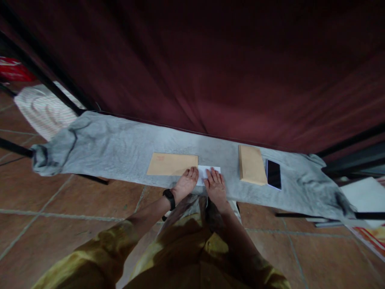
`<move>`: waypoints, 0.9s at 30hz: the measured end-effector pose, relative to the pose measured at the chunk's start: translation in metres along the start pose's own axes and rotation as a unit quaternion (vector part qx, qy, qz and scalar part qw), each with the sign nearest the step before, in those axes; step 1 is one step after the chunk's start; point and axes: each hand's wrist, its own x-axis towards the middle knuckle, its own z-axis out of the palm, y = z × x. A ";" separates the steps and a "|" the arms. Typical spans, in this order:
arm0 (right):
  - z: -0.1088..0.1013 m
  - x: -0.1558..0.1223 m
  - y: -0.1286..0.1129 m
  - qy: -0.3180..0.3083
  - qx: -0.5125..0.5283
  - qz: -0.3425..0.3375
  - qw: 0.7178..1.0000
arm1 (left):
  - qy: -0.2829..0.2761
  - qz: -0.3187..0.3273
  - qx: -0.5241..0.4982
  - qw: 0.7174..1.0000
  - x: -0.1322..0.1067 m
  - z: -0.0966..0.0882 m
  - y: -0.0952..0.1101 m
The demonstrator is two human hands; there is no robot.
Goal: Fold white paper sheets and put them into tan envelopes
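A small white folded paper (pixel 208 171) lies on a grey cloth (pixel 120 144) that covers a low table. My left hand (pixel 187 183), with a black watch on its wrist, lies flat with its fingers on the paper's left edge. Beside it my right hand (pixel 215 185) presses flat on the paper's right part, fingers stretched out. A single tan envelope (pixel 171 164) rests just left of the paper, touching it. Neither hand grips anything.
A stack of tan envelopes (pixel 252 164) and a dark phone (pixel 273 174) lie to the right on the cloth. A dark red curtain (pixel 210 68) hangs behind the table. White sheets (pixel 365 196) sit at far right, a striped cloth (pixel 45 110) at far left, over a tiled floor.
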 end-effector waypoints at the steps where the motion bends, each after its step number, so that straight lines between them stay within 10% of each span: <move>1: -0.001 -0.001 0.003 0.000 -0.003 0.005 1.000 | -0.002 0.001 -0.001 1.000 0.000 0.000 -0.001; 27: -0.019 0.008 0.038 0.006 0.048 0.181 0.982 | 0.085 0.038 -0.060 0.994 -0.023 0.017 0.022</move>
